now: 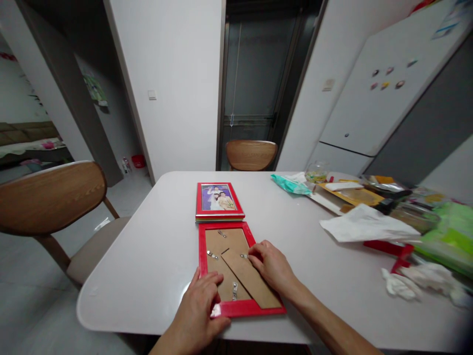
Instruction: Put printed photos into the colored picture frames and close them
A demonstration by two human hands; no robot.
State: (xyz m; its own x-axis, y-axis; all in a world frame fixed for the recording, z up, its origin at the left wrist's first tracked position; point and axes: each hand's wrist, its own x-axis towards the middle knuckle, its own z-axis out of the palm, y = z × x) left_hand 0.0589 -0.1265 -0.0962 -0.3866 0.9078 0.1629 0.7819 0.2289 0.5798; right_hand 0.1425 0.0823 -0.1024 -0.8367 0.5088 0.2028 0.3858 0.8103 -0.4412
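A red picture frame (239, 309) lies face down at the table's near edge, its brown backing board (231, 238) upward. Metal clips sit along the board's sides, one of them a lower clip (234, 291). A brown stand flap (254, 280) slants across the back. Around the frame's lower left corner, my left hand (197, 308) is closed, thumb on the bottom edge and fingers over the left side. The bent fingers of my right hand (271, 264) pinch at the right-hand clip (244, 256); their tips partly cover it.
Just beyond lies a stack of red frames, the top one holding a photo (218, 197). To the right are a teal packet (290, 184), a white sheet (365, 224), crumpled tissues (432, 278), a glass bowl (317, 172) and green plastic (451, 236). Wooden chairs stand left (55, 197) and behind (252, 154).
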